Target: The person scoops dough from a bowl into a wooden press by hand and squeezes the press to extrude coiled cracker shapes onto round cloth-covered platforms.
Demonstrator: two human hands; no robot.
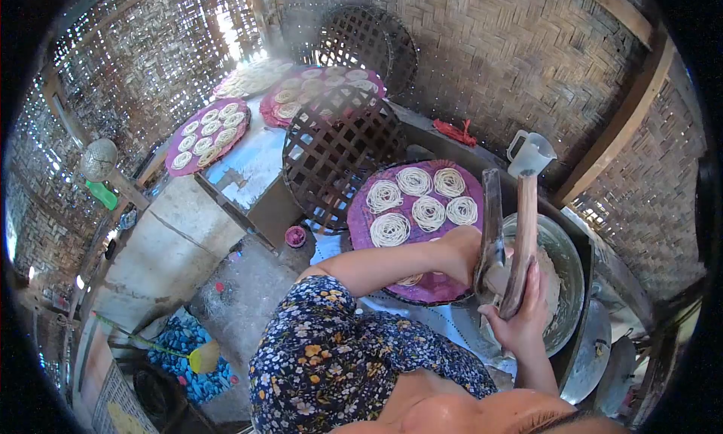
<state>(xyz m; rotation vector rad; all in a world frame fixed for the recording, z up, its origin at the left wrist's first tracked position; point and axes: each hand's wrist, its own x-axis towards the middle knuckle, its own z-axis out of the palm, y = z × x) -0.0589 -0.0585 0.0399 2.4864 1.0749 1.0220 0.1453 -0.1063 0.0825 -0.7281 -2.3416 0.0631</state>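
Note:
My right hand (525,307) is wrapped around the lower end of a long wooden press (521,246) with two arms, one pale and one dark. The arms stand apart and point up and away from me. My left hand (461,252) reaches to the dark arm, and its fingers are hidden behind the wood. Beneath the press is a large metal basin (574,283) with pale dough (556,287) in it. Left of the basin, under my left forearm, lies a round purple tray (361,201) bearing several coiled white noodle nests (428,213).
Behind the tray leans a dark woven rack (343,152). More trays of nests (207,137) rest at the back left. A plastic measuring jug (532,154) and a red bag (455,133) sit along the back ledge. A metal lid (591,351) stands right of the basin.

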